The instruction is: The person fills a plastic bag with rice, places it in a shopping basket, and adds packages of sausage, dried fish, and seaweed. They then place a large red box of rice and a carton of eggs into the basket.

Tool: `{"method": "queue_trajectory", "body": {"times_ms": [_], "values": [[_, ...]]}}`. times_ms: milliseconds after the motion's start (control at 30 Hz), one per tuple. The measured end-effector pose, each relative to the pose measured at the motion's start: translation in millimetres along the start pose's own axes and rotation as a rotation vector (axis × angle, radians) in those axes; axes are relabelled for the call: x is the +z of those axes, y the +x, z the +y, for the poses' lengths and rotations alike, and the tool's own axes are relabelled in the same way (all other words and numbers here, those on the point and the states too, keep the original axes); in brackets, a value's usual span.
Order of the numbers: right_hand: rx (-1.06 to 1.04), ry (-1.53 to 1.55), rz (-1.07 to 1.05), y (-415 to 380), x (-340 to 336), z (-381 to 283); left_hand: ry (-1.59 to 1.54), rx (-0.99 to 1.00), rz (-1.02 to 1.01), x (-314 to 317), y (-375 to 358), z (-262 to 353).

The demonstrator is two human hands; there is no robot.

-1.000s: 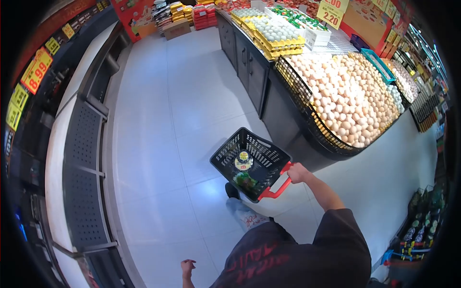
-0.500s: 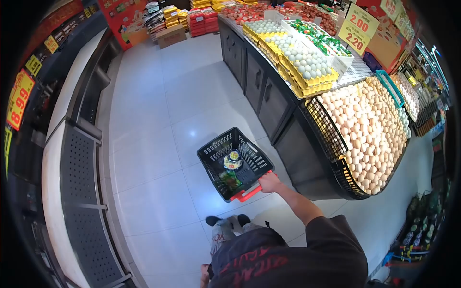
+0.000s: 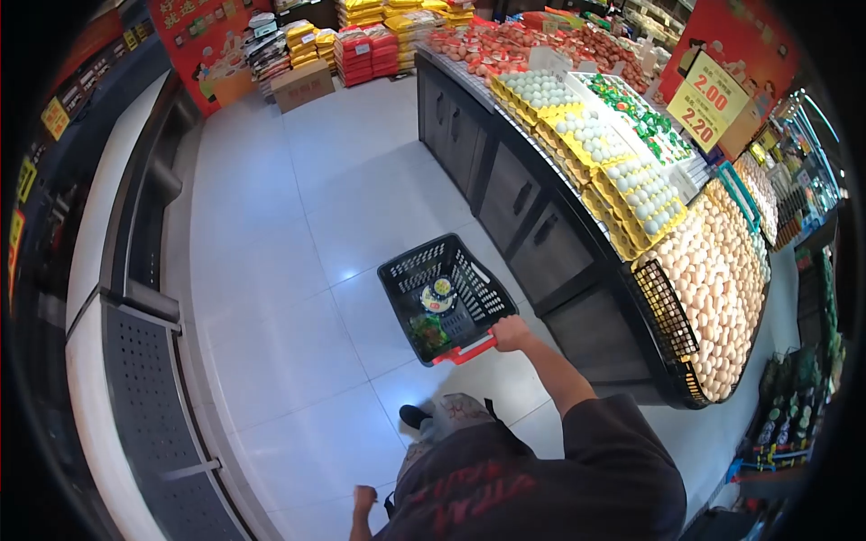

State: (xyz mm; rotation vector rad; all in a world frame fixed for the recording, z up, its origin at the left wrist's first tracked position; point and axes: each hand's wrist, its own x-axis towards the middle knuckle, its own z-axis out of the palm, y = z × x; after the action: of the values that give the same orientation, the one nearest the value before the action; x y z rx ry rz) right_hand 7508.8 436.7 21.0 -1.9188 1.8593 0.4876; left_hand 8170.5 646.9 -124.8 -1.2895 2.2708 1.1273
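Note:
My right hand [image 3: 512, 333] is wrapped round the red handle of a black plastic shopping basket [image 3: 485, 275], which hangs in front of me over the floor. Inside the basket are a round tub [image 3: 437, 296] with a blue, white and yellow label and, nearer the handle, a green leafy-looking item [image 3: 428, 334]. Low beside my body, my left hand [image 3: 364, 496] is closed with its fingers curled, and nothing shows in it.
To the right, a dark cabinet counter [image 3: 514, 194] carries yellow trays of pale eggs [image 3: 591, 135] and a large heap of brown eggs [image 3: 708, 284]. A metal-fronted display case [image 3: 135, 388] runs along the left. Ahead stand a cardboard box [image 3: 304, 87] and stacked bags [image 3: 365, 54].
I have moved forward along the aisle, so the egg counter sits nearer. The basket stays in my right hand. My left hand has swung out further into view.

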Motion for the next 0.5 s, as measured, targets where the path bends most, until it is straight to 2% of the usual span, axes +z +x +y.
{"method": "queue_trajectory", "body": {"times_ms": [67, 167, 267, 333, 367, 400, 433, 467, 500], "values": [[0.018, 0.014, 0.002, 46.1, -22.7, 0.2, -0.919, -0.558, 0.281, -98.7, 36.0, -17.5], [0.016, 0.030, 0.028, 121.9, -52.1, 10.4, -0.732, -0.555, 0.325, -209.2, 104.2, -74.9], [0.002, 0.026, 0.063, 191.1, -82.3, 22.2, -0.761, -0.513, 0.294, -284.3, 159.1, -109.9], [0.002, 0.029, 0.072, 242.2, -106.5, 32.5, -0.440, -0.458, 0.134, -309.7, 206.1, -142.2], [-0.016, 0.020, 0.080, 268.0, -117.7, 37.5, -0.455, -0.404, 0.111, -321.9, 223.3, -152.6], [-0.031, 0.015, 0.092, 293.0, -130.4, 41.0, -0.666, -0.389, 0.109, -333.1, 235.8, -161.8], [-0.021, 0.028, 0.093, 314.4, -145.6, 45.3, 0.091, 0.004, -0.052, -347.9, 249.5, -170.3], [-0.029, 0.026, 0.115, 339.5, -159.8, 51.4, 0.077, -0.164, -0.165, -370.8, 266.0, -156.1], [-0.036, 0.028, 0.137, 365.6, -172.6, 53.6, 0.162, 0.014, -0.116, -393.2, 279.3, -154.4]]}}
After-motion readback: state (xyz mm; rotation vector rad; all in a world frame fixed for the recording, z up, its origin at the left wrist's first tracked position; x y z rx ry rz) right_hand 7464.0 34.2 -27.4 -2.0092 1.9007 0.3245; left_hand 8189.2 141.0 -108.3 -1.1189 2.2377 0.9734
